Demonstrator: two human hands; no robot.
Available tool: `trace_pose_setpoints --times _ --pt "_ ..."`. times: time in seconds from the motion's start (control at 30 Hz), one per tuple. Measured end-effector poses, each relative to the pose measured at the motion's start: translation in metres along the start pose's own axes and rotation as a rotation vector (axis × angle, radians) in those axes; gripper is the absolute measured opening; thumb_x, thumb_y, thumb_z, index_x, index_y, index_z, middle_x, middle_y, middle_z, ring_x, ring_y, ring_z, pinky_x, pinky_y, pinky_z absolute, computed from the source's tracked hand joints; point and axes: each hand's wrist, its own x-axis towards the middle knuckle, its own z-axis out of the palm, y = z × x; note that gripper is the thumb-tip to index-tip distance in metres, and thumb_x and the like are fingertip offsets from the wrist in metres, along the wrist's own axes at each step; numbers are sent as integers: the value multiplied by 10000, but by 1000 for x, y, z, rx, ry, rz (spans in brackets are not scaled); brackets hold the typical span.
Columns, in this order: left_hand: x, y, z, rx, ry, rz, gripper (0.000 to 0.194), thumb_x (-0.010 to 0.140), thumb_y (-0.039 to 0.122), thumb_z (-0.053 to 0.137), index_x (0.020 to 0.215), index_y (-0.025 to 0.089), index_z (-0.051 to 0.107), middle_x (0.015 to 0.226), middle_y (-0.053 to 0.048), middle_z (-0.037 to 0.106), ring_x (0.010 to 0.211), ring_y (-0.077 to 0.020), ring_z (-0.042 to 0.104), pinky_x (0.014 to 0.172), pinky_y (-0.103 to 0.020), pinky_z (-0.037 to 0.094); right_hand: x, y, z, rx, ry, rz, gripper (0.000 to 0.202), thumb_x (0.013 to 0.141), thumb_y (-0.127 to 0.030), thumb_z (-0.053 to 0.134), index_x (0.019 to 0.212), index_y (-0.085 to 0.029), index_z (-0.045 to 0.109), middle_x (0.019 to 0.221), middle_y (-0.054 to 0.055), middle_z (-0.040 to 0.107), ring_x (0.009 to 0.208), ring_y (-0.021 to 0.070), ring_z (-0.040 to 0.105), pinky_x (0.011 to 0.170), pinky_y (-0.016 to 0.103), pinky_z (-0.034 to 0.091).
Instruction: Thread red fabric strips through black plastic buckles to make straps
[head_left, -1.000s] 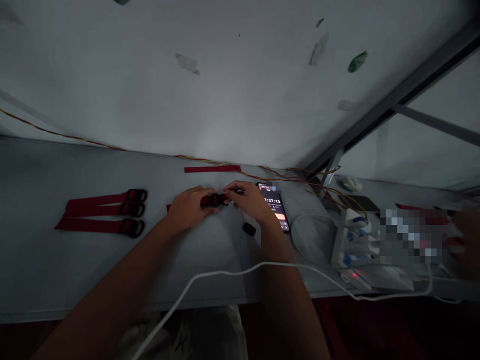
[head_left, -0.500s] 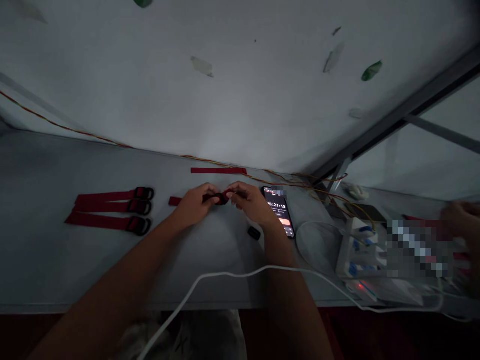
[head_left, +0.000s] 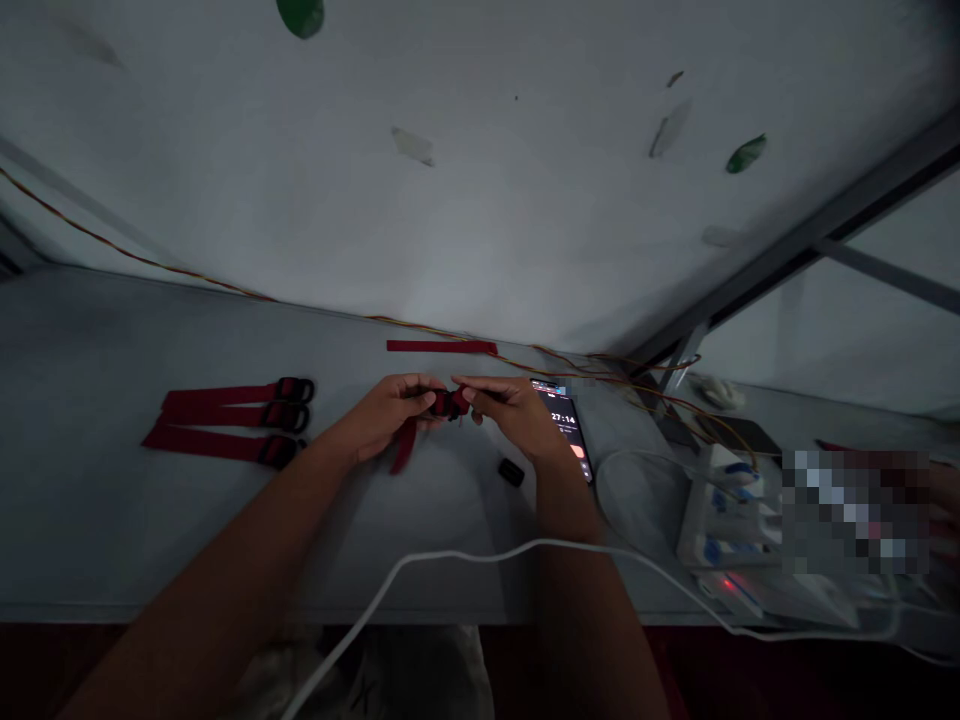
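Both hands meet above the middle of the grey table. My left hand (head_left: 394,412) pinches a black buckle (head_left: 444,403) threaded with a red strap (head_left: 404,446), whose tail hangs below the fingers. My right hand (head_left: 517,408) grips the red webbing at the buckle's right side. Fingers partly cover the buckle, so its threading cannot be made out fully. A small black buckle piece (head_left: 511,472) lies on the table below my right hand. Behind the hands lies a loose flat red strap (head_left: 441,347).
Several red straps with black buckles (head_left: 217,415) lie at the left. A phone showing a timer (head_left: 566,425) is partly behind my right wrist. A white cable (head_left: 480,552) crosses in front. A white power strip (head_left: 709,500) and another person's hand (head_left: 946,490) are at the right.
The strap's tail, which stuck out to the left of my left hand, now hangs down under it. The buckle has turned into clearer view between my fingers. The view has shifted slightly.
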Motion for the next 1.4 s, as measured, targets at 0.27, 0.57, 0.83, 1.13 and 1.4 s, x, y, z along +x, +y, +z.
trace_pose_setpoints --times 0.27,0.57,0.83,1.13,1.4 --pt "-1 3 2 11 36 -22 316 751 283 821 984 130 673 860 -56 701 752 -161 684 741 -310 539 -4 -2 0 111 18 4 326 813 -392 742 1089 -220 775 723 -3 626 606 95 488 617 263 408" --pt "-5 6 6 60 -58 108 374 773 335 813 1081 156 699 969 -60 693 793 -138 669 762 -279 523 0 6 2 142 39 -42 286 873 -426 683 1076 -230 734 813 10 617 686 109 529 665 261 446" --pt "-5 6 4 101 -84 94 360 757 351 820 1032 157 691 954 -45 682 789 -136 654 754 -275 500 3 4 8 67 -58 -40 296 895 -485 633 994 -207 640 764 -8 548 639 106 478 616 247 405" --pt "-10 14 2 26 -131 -26 297 764 329 817 983 166 699 912 -23 653 730 -107 625 678 -240 455 3 8 6 157 -54 -71 304 878 -501 657 945 -206 628 753 -13 519 665 110 443 649 250 384" --pt "-12 16 1 13 -153 -33 233 769 307 809 931 181 698 835 -11 662 670 -95 600 673 -241 464 -1 4 3 130 -48 -71 304 873 -511 663 927 -212 657 744 -7 497 670 118 431 648 254 386"
